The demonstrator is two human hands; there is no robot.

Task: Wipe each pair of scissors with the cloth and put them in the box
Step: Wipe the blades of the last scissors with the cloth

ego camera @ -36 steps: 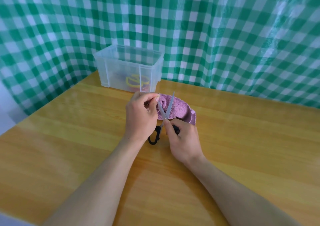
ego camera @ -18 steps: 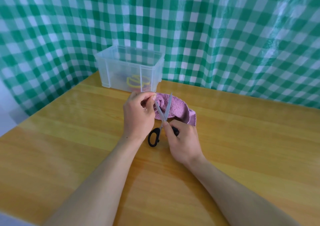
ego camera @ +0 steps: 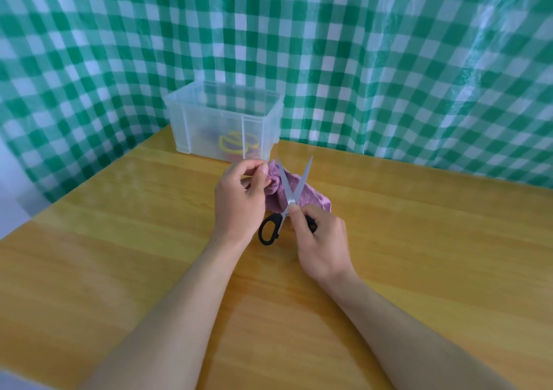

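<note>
Black-handled scissors [ego camera: 288, 193] stand with their blades spread in a V, tips pointing away from me. My right hand [ego camera: 321, 240] grips one black handle; the other handle loop hangs free on the left. My left hand [ego camera: 239, 201] pinches a bunched purple cloth [ego camera: 305, 198] against the left blade. Behind them on the wooden table [ego camera: 419, 240] stands a clear plastic box [ego camera: 221, 120], through whose wall yellow and red scissor handles [ego camera: 232, 145] show.
A green-and-white checked plastic sheet [ego camera: 389, 60] hangs behind the table and round its left side. The table's left edge runs diagonally from the box toward me.
The blades have spread wider. My left hand with the cloth has moved slightly up the left blade. My right hand stays put.
</note>
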